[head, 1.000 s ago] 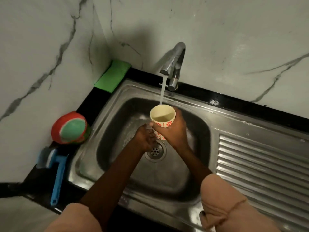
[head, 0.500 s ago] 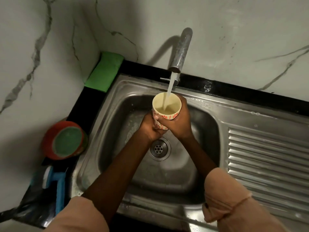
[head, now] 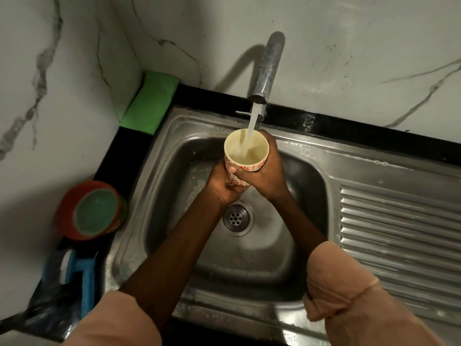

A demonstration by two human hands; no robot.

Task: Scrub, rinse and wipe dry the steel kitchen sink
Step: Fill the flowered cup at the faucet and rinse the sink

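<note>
I am watching both hands holding a patterned cup (head: 245, 156) upright over the steel sink (head: 174, 196), directly under the tap (head: 268, 68). Right hand (head: 264, 174) is wrapping the cup's side, fingers curled round it; left hand (head: 222, 184) is gripping its lower part. Water is running into the cup. The drain (head: 235, 218) is lying below the cup.

Cup (head: 245, 156) base hidden by both hands. Brush (head: 84, 283) blurred, partly under dark plastic. Drainboard (head: 399, 233) cut off at right edge.
</note>
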